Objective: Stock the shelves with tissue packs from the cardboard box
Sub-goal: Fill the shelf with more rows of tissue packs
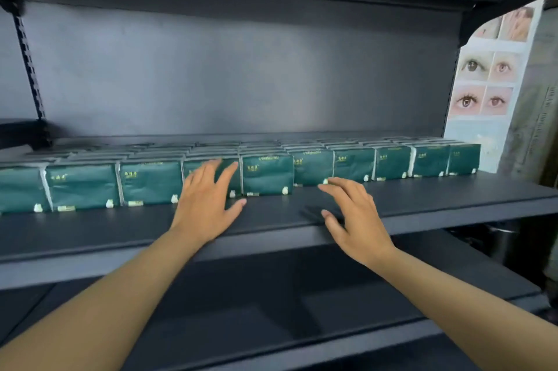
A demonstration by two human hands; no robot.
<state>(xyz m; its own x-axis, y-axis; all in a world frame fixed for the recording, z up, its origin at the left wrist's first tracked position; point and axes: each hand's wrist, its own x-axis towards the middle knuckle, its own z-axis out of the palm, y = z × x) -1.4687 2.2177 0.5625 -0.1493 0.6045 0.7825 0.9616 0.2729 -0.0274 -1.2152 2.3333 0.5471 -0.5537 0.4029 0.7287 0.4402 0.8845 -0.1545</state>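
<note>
Reaching with fingers spread, left hand against green tissue packs, right hand likewise, gold lettering seemingly unreadable

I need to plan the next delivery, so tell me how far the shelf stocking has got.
Done: green tissue packs stand in rows across the shelf, from its left edge almost to its right end. In hand: nothing is held; the left hand lies open against the front row, and the right hand hovers open over the bare front strip. Left: that strip and the lower shelf hold no packs. The box is out of view.
</note>
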